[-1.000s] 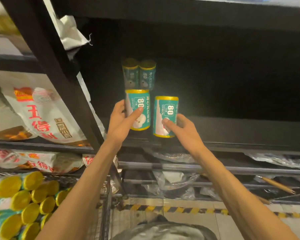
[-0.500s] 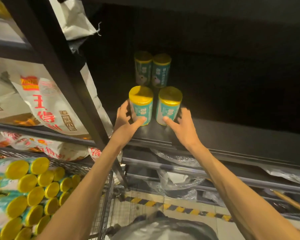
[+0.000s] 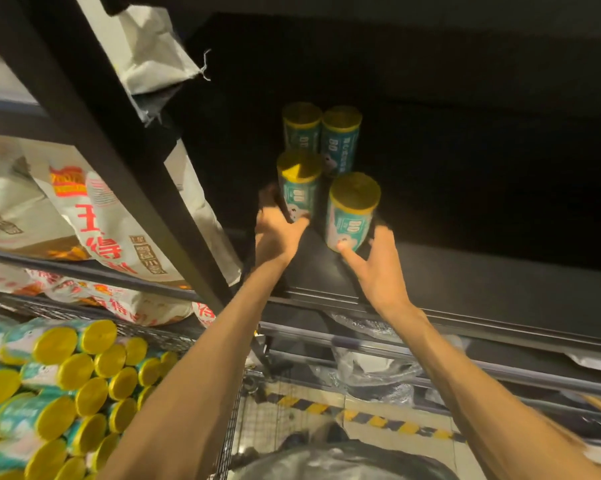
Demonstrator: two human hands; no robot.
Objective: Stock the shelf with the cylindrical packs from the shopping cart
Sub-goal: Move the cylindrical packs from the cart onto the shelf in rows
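**Two packs going onto the dark shelf**

I am holding one cylindrical pack in each of my hands, both standing upright on the black shelf point(image 3: 465, 271). My left hand point(image 3: 276, 233) is curling around the lower part of the left pack point(image 3: 299, 187), fingers wrapping its far side and thumb pressing the near side. My right hand point(image 3: 375, 271) is gripping the right pack point(image 3: 351, 213) near its base, thumb lying across the teal label and fingers reaching around the other side. The two packs are standing side by side, the left one sitting a little deeper on the shelf than the right. Just behind them, two more packs point(image 3: 321, 136) with the same yellow lids are standing touching each other, further back in the shadow. Down at my lower left, the shopping cart point(image 3: 228, 441) is holding many more packs point(image 3: 67, 386) lying on their sides, yellow lids facing me. Printed bags point(image 3: 94, 216) are lying on the neighbouring shelves to the left.
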